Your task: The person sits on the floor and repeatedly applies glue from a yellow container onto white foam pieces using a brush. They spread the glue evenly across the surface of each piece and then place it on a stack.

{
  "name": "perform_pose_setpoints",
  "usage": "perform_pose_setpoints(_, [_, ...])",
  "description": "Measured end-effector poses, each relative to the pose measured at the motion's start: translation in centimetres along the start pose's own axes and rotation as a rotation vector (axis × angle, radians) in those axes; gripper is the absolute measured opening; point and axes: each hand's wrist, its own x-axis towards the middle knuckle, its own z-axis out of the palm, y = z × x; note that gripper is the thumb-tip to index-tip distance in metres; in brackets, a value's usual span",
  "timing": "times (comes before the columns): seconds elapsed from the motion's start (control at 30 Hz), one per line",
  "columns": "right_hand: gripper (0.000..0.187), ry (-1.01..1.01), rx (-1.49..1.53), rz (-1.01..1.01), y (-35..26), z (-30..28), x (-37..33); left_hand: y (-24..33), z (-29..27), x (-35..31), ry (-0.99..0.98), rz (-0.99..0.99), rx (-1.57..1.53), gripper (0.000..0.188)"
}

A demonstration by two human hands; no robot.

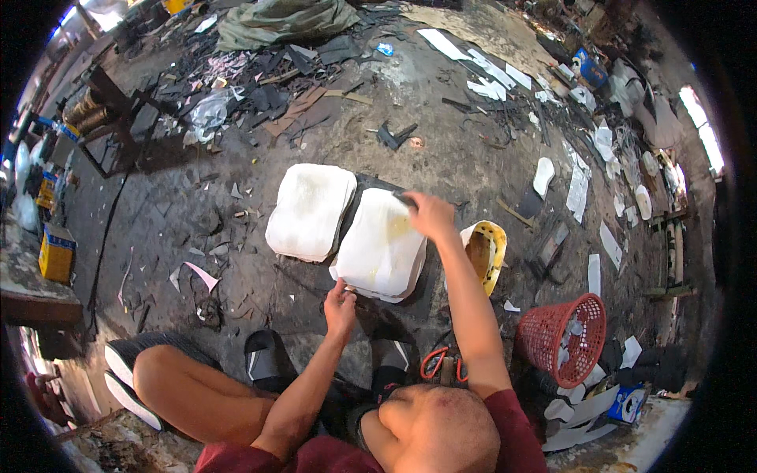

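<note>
Two stacks of white sheets with rounded corners lie side by side on a dark board on the floor, the left stack (311,211) and the right stack (378,248). Yellowish smears mark the right stack's top sheet. My left hand (340,313) is closed at that stack's near left edge, fingertips pinching the sheet's rim. At its far right corner my right hand (433,216) is closed round something small and dark, mostly hidden by the fingers. Just right of the stack stands a cut-open yellow container (497,251) with brownish-yellow stuff inside.
A red plastic basket (561,339) leans at the right, scraps inside. Orange-handled scissors (434,363) lie by my knee. A metal-framed stand with a wound spool (88,112) is at far left, above a yellow-blue box (57,252). Scraps litter the floor; a grey-green cloth (284,24) lies at the back.
</note>
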Motion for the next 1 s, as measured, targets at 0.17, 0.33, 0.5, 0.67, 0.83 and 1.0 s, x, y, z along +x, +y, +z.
perform_pose_setpoints(0.17, [0.034, -0.331, -0.04, -0.112, 0.9, 3.4, -1.1, 1.4, -0.4, 0.0, 0.121, -0.087, -0.098, 0.052])
perform_pose_setpoints(0.33, [0.038, -0.187, -0.033, -0.365, -2.1, 7.5, -12.7, 2.6, -1.2, 0.0, 0.118, -0.159, -0.131, 0.042])
perform_pose_setpoints(0.5, [0.045, 0.02, -0.315, -0.557, -5.3, 6.4, -19.1, 2.1, -2.5, 0.9, 0.052, -0.264, -0.3, 0.043])
perform_pose_setpoints(0.67, [0.036, -0.106, 0.475, -0.08, -3.5, 0.0, -17.3, 2.8, -2.1, 1.0, -0.04, -0.339, -0.447, 0.038])
perform_pose_setpoints(0.83, [0.038, 0.566, 1.032, 0.009, -2.7, -5.2, -14.1, 5.3, 5.6, -0.6, 0.087, -0.073, -0.293, 0.052])
perform_pose_setpoints(1.0, [0.037, 0.756, 1.118, 0.026, -3.2, -4.8, -14.8, 11.2, 4.6, 4.1, 0.102, 0.248, -0.406, 0.056])
